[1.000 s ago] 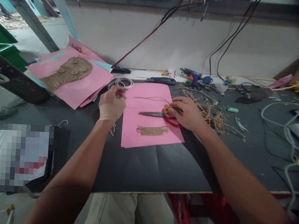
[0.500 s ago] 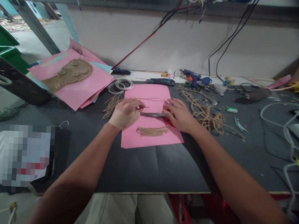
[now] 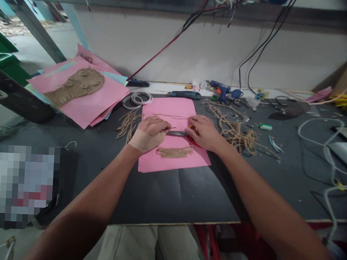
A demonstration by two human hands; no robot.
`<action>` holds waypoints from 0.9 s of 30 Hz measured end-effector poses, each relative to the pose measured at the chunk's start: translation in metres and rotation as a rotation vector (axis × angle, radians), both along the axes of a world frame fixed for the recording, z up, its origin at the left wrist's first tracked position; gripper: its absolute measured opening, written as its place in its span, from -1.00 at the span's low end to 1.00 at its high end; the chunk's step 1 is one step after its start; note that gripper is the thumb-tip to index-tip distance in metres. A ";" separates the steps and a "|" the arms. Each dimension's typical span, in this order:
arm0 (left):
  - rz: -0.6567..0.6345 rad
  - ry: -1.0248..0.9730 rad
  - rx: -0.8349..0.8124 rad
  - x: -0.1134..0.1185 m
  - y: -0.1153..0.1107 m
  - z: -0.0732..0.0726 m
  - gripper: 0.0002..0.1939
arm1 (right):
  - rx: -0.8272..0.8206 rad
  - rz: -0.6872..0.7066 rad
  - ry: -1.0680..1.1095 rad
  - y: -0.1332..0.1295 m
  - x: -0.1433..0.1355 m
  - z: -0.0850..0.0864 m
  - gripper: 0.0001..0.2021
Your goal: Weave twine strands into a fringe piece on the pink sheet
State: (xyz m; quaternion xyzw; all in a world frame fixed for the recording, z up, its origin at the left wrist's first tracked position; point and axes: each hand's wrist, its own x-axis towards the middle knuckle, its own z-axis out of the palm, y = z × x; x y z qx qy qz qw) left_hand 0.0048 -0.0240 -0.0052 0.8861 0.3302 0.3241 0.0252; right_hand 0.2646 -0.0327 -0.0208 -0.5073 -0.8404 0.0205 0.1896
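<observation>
My left hand (image 3: 152, 131), with a beige wrap round its wrist, pinches a short twine piece (image 3: 172, 128) over the pink paper (image 3: 174, 167). Opposite it, my right hand (image 3: 204, 132) is closed around the handle side of red-handled scissors (image 3: 177, 133). Their blades point left, close to my left fingertips. A thin yellow item shows at my right fingers. Beyond the hands a thin strand of twine (image 3: 168, 115) crosses the paper. Nearer to me lies a flat block of twine rows (image 3: 174, 151) on the same sheet.
Cut twine pieces (image 3: 127, 123) and a white cable coil (image 3: 138, 99) lie left of the paper. Tangled twine (image 3: 240, 135) is at its right. A box cutter (image 3: 184, 94) and blue glue gun (image 3: 222, 90) sit behind. Pink sheets with a twine shape (image 3: 83, 82) are back left.
The whole view has shifted slightly. My left hand has moved a little toward the right hand, and the gap between them over the scissors is smaller.
</observation>
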 end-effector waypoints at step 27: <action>0.024 -0.206 -0.131 0.008 -0.006 -0.008 -0.40 | 0.272 0.282 0.316 -0.033 -0.024 0.029 -0.76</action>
